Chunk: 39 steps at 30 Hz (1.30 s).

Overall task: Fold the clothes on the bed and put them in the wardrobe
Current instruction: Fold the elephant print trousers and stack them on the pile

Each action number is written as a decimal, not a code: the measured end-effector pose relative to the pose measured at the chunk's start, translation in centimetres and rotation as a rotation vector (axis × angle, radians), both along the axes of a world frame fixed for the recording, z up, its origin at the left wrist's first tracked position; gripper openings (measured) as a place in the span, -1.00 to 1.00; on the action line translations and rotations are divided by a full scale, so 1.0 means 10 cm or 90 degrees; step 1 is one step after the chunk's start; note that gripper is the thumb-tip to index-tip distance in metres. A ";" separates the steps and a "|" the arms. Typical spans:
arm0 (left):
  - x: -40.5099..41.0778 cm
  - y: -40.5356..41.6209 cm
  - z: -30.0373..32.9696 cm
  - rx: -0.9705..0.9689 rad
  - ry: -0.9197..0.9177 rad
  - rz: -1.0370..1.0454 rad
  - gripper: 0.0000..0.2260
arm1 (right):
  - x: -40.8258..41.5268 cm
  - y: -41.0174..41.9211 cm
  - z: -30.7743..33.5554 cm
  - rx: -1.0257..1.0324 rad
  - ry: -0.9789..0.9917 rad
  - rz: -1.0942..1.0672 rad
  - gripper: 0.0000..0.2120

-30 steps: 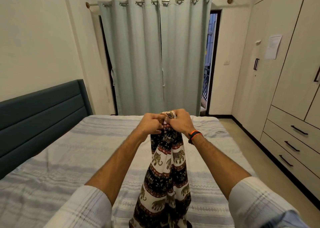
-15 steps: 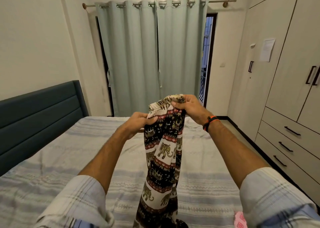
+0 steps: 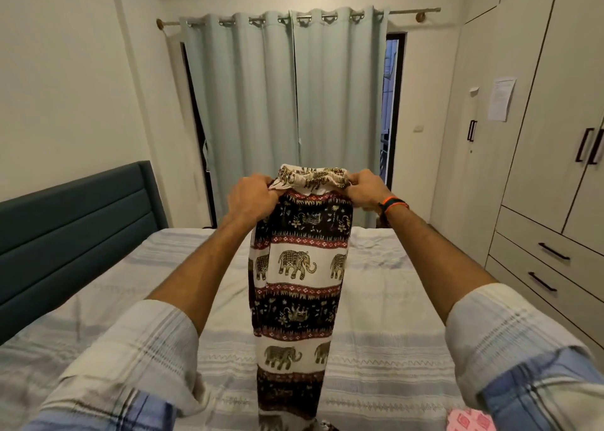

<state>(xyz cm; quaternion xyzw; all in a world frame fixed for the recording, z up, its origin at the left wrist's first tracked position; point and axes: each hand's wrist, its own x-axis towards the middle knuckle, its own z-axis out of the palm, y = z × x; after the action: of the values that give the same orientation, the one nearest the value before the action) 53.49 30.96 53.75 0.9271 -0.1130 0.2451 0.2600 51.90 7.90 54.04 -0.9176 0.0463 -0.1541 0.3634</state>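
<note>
Both hands are pinching the waistband of one pair of elephant-print trousers (image 3: 299,277): the left hand (image 3: 250,200) at 9 o'clock of the band, the right hand (image 3: 367,188) at 3 o'clock. Holding it taut and high is letting the legs hang straight over the bed (image 3: 392,299), probably for aligning before folding. One pink garment (image 3: 469,421) is lying at 5 o'clock. One wardrobe (image 3: 539,136) is standing at 3 o'clock, doors closed.

Head cam faces fwd over bed (image 3: 376,299), close.

elephant-print trousers (image 3: 299,267), striped bedsheet (image 3: 376,349), teal headboard (image 3: 72,231)
</note>
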 end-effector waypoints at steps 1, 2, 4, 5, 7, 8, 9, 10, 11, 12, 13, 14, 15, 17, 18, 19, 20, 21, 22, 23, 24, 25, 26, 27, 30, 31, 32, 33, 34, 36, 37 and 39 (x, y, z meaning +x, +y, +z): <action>0.01 0.02 0.01 0.005 0.018 0.007 -0.80 | 0.00 0.01 0.00 0.051 0.023 0.009 -0.89; 0.02 0.02 0.00 0.002 0.040 0.004 -0.79 | 0.02 0.02 -0.02 0.096 0.045 0.016 -0.89; 0.01 0.03 -0.01 -0.022 0.075 -0.019 -0.79 | -0.02 0.05 -0.05 0.184 0.078 0.035 -0.89; 0.00 0.03 -0.02 -0.047 0.082 -0.030 -0.80 | -0.06 0.07 -0.04 0.235 0.085 0.051 -0.86; -0.01 0.03 0.02 -0.118 0.060 -0.034 -0.79 | -0.09 0.08 0.03 0.301 0.052 0.084 -0.79; -0.01 0.03 0.07 -0.152 0.029 -0.033 -0.79 | -0.09 0.08 0.10 0.310 0.013 0.092 -0.76; -0.02 0.03 0.12 -0.175 -0.011 -0.033 -0.79 | -0.08 0.08 0.17 0.315 -0.033 0.093 -0.73; -0.03 0.03 0.19 -0.188 -0.049 -0.036 -0.79 | -0.08 0.08 0.26 0.321 -0.078 0.094 -0.73; -0.03 0.02 0.27 -0.197 -0.079 -0.045 -0.79 | -0.09 0.08 0.36 0.335 -0.114 0.098 -0.74; -0.05 0.02 0.33 -0.209 -0.092 -0.058 -0.79 | -0.10 0.08 0.43 0.345 -0.138 0.102 -0.77; -0.05 0.01 0.40 -0.223 -0.088 -0.074 -0.79 | -0.10 0.07 0.48 0.351 -0.152 0.109 -0.80; -0.04 0.01 0.45 -0.236 -0.072 -0.087 -0.79 | -0.12 0.06 0.53 0.342 -0.150 0.112 -0.82; -0.02 0.01 0.49 -0.249 -0.047 -0.096 -0.79 | -0.14 0.04 0.56 0.326 -0.138 0.113 -0.83; -0.02 0.01 0.57 -0.280 0.011 -0.109 -0.79 | -0.14 0.00 0.63 0.296 -0.121 0.109 -0.86; -0.02 0.00 0.60 -0.291 0.021 -0.114 -0.79 | -0.14 -0.01 0.68 0.289 -0.132 0.104 -0.84; -0.02 -0.02 0.64 -0.297 0.013 -0.118 -0.79 | -0.12 -0.03 0.74 0.293 -0.155 0.098 -0.82; -0.04 -0.04 0.68 -0.297 -0.006 -0.120 -0.79 | -0.11 -0.03 0.80 0.302 -0.182 0.092 -0.81; -0.06 -0.07 0.73 -0.295 -0.028 -0.125 -0.78 | -0.10 -0.03 0.86 0.315 -0.209 0.089 -0.80; -0.07 -0.09 0.75 -0.291 -0.040 -0.126 -0.78 | -0.10 -0.02 0.89 0.325 -0.222 0.086 -0.79; -0.08 -0.10 0.78 -0.287 -0.041 -0.129 -0.78 | -0.10 -0.04 0.90 0.327 -0.221 0.082 -0.78; -0.06 -0.10 0.76 -0.284 -0.025 -0.126 -0.79 | -0.10 -0.04 0.88 0.322 -0.202 0.082 -0.78; -0.06 -0.09 0.73 -0.288 0.001 -0.123 -0.79 | -0.12 -0.06 0.84 0.306 -0.175 0.081 -0.79; -0.05 -0.08 0.68 -0.297 0.029 -0.117 -0.80 | -0.14 -0.08 0.78 0.286 -0.145 0.081 -0.81; -0.05 -0.07 0.63 -0.302 0.042 -0.109 -0.80 | -0.15 -0.09 0.73 0.273 -0.128 0.082 -0.83; -0.07 -0.09 0.54 -0.296 -0.014 -0.095 -0.78 | -0.13 -0.10 0.66 0.297 -0.178 0.083 -0.84; -0.10 -0.12 0.55 -0.298 -0.032 -0.096 -0.79 | -0.13 -0.10 0.66 0.310 -0.203 0.079 -0.84; -0.12 -0.14 0.56 -0.305 -0.036 -0.101 -0.79 | -0.12 -0.09 0.65 0.323 -0.218 0.079 -0.84; -0.13 -0.15 0.55 -0.310 -0.025 -0.109 -0.80 | -0.10 -0.09 0.62 0.332 -0.218 0.075 -0.83; -0.12 -0.15 0.52 -0.310 -0.001 -0.115 -0.80 | -0.10 -0.09 0.57 0.339 -0.205 0.074 -0.83; -0.08 -0.12 0.36 -0.297 0.072 -0.115 -0.80 | -0.11 -0.12 0.37 0.334 -0.135 0.066 -0.83; -0.05 -0.10 0.25 -0.283 0.113 -0.110 -0.80 | -0.12 -0.14 0.26 0.325 -0.097 0.061 -0.84; -0.03 -0.06 -0.07 -0.254 0.192 -0.093 -0.83 | -0.17 -0.15 -0.06 0.324 -0.016 0.061 -0.84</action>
<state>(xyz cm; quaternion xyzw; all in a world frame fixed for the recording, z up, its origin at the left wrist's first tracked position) 53.20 30.39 53.07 0.8730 -0.0894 0.1020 0.4684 50.18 6.42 53.42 -0.7956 0.0359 -0.1317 0.5902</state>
